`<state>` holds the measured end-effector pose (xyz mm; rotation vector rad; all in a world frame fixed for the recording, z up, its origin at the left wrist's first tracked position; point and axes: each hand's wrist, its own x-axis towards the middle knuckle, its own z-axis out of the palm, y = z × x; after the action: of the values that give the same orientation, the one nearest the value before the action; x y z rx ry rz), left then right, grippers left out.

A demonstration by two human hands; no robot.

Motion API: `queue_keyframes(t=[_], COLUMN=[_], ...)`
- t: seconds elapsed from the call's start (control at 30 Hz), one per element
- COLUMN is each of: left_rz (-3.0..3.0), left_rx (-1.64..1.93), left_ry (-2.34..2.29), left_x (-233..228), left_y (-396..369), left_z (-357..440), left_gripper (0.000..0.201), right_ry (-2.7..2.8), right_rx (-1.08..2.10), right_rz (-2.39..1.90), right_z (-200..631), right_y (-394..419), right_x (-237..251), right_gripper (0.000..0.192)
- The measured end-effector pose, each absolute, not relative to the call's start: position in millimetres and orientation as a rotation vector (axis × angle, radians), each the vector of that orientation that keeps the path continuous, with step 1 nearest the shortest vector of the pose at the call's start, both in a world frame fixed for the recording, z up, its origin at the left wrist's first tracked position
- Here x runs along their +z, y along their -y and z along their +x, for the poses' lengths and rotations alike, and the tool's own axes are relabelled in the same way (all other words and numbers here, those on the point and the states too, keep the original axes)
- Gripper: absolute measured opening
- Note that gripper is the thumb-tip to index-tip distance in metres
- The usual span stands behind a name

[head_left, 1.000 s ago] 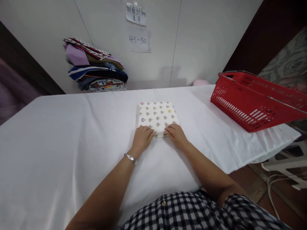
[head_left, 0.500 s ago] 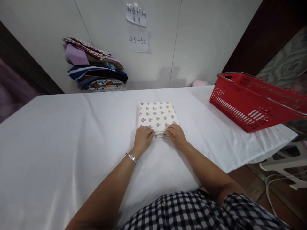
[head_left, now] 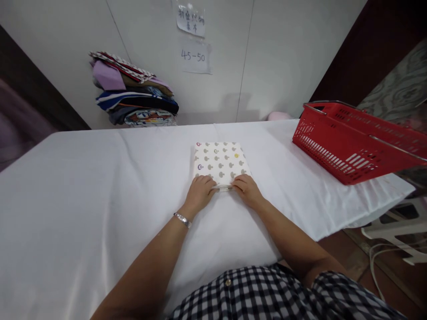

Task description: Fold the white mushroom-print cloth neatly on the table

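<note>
Your left hand and right hand pinch the folded cloth along its near edge
Your fingers curl nearly closed, thumbs at the front; the cloth lies flat on the white tablecloth, its near layers stacked closer than a second ago, which probably leaves the edge neater

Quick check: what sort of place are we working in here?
Probably an indoor sorting or storage room for textiles, though the view can't confirm it. Signs: the white-covered table with a folded printed cloth on it, the stack of folded fabrics by the wall, and the red basket.
</note>
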<state>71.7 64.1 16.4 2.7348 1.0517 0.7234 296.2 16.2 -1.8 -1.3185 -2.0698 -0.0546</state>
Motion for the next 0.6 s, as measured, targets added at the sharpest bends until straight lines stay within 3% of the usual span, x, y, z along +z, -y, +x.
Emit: queue_keyframes(t=[0.5,0.6], left_rz=[2.779,2.821], left_rx=[0.736,0.738], left_ry=[-1.104,-1.025], left_x=[18.6,18.6], left_y=[-61.2,-53.9], left_z=[72.8,79.3], left_gripper=[0.012,0.031], right_ry=[2.082,2.081], right_rx=[-0.129,-0.139], right_rz=[-1.347,-1.345], right_z=[295.4,293.6], right_y=[-14.9,-15.5], right_x=[-4.8,-4.8], right_gripper=[0.017,0.018])
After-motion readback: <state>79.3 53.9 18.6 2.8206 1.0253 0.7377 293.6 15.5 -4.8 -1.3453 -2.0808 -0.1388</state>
